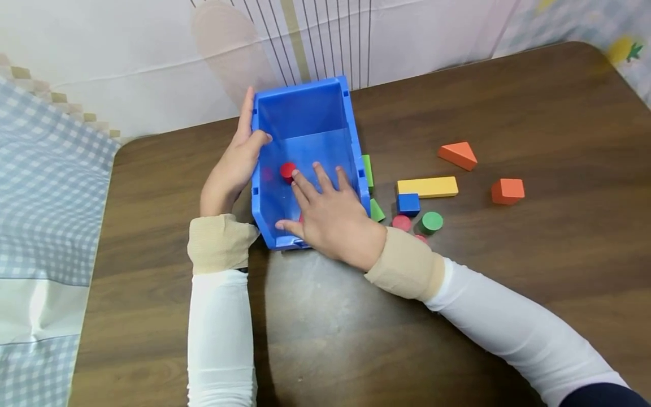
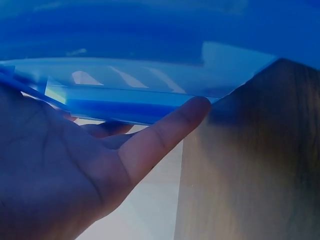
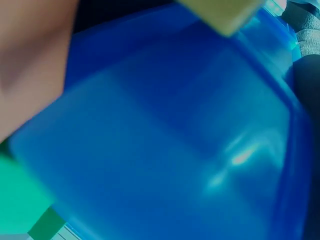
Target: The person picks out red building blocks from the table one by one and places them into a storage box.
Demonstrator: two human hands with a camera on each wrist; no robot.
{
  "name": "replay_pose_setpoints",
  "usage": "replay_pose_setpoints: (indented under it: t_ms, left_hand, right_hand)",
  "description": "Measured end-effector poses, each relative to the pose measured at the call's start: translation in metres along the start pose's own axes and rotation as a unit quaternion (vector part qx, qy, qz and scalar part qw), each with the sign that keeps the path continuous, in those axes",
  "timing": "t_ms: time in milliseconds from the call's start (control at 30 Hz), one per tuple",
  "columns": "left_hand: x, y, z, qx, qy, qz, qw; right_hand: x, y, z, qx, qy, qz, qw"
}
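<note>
A blue plastic bin (image 1: 315, 147) stands toward the back of the table. My left hand (image 1: 236, 158) grips its left wall, thumb over the rim and fingers along the outside. In the left wrist view, the left hand (image 2: 100, 155) is against the blue plastic. Over the bin's near right part, my right hand (image 1: 333, 217) is palm down with fingers spread. A red cylinder (image 1: 287, 172) lies in the bin by its fingertips. A bit of pinkish red shows beside the thumb, mostly hidden. In the right wrist view a yellow block (image 3: 225, 15) appears; whether the hand touches it, I cannot tell.
Right of the bin lie green blocks (image 1: 376, 210), a yellow bar (image 1: 427, 187), a blue cube (image 1: 408, 204), a green cylinder (image 1: 431, 223) and a pink-red round (image 1: 401, 223). Farther right are an orange triangular block (image 1: 459, 155) and an orange cube (image 1: 507, 191). A patterned cloth (image 1: 152, 51) hangs behind.
</note>
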State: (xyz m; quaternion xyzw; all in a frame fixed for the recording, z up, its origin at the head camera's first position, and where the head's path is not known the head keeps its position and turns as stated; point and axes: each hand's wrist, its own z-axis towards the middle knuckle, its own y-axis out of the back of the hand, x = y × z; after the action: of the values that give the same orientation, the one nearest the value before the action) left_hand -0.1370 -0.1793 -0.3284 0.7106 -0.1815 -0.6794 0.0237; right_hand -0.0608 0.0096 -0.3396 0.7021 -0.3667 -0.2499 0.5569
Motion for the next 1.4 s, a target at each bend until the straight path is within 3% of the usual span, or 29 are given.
replay_pose_setpoints:
  t_ms: [333, 633, 1167, 1400]
  left_hand:
    - [0.004, 0.004, -0.014, 0.001, 0.022, 0.007, 0.9997]
    - [0.002, -0.002, -0.012, 0.011, 0.016, 0.009, 0.9998]
    - [-0.008, 0.004, -0.014, 0.008, 0.01, 0.004, 0.9999]
    - [0.0, 0.006, -0.02, 0.003, 0.024, -0.001, 0.9997]
  right_hand:
    - [0.01, -0.006, 0.0, 0.019, 0.008, 0.008, 1.0]
    - [0.009, -0.006, -0.007, 0.024, -0.004, 0.015, 1.0]
    - [0.013, 0.004, -0.007, 0.011, -0.003, 0.004, 1.0]
    - [0.019, -0.002, -0.007, -0.001, 0.01, 0.008, 1.0]
